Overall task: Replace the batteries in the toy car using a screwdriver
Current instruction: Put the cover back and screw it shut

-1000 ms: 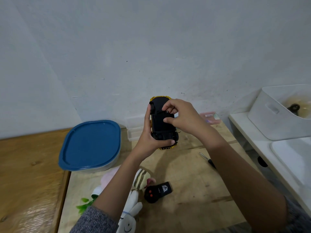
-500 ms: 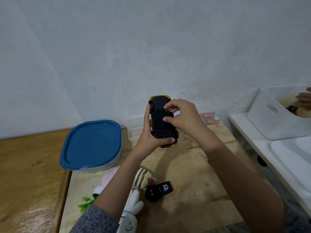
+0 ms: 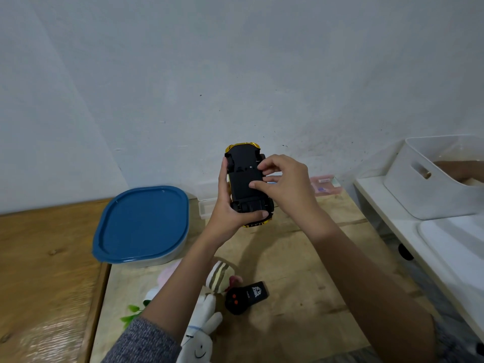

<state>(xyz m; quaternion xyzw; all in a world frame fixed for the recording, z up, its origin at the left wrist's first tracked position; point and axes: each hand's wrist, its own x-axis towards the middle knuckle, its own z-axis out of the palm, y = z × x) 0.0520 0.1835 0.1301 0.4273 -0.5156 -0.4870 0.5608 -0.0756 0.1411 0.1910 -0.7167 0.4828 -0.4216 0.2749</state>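
Here, toy car (image 3: 245,184), matte black underside, left hand (image 3: 227,208) gripping

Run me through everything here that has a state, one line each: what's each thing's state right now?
toy car, upside down, held up off the table
left hand, grips the toy car around its near end
right hand, curled fingertips on the toy car's black underside
blue-lidded container, lid on
remote control, lying flat on the table, untouched
white bin, open-topped
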